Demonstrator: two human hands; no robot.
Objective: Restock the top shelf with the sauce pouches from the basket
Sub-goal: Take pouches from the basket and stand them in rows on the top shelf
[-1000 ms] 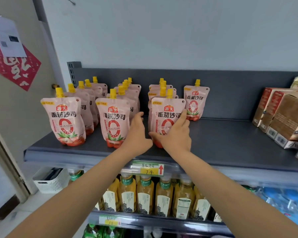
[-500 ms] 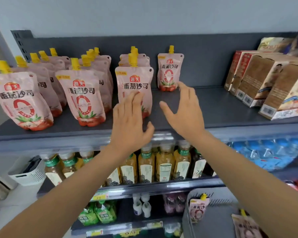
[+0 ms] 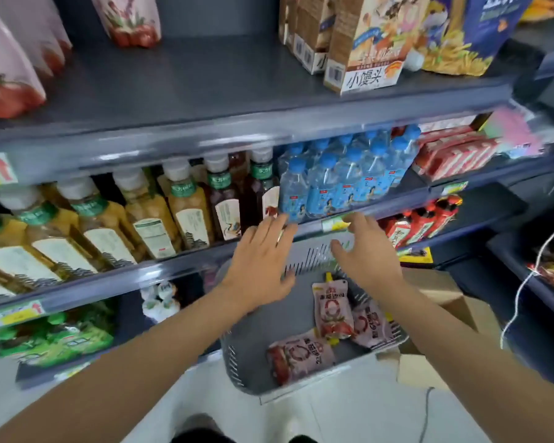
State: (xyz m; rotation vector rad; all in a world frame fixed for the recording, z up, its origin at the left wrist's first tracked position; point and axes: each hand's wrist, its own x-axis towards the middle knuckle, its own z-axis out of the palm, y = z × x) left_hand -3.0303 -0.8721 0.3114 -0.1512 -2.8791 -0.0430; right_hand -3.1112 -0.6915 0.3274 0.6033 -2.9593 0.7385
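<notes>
**Empty hands over the basket**

Nearest, both forearms reach forward; the left hand and right hand hover with fingers spread, grasping nothing. Just below them, the grey basket holds three pink sauce pouches lying flat, one with a yellow spout. Beyond stand tea bottles and water bottles. Farthest, the top shelf carries pouches cut off at the frame edge, blurred, beside snack boxes.
</notes>
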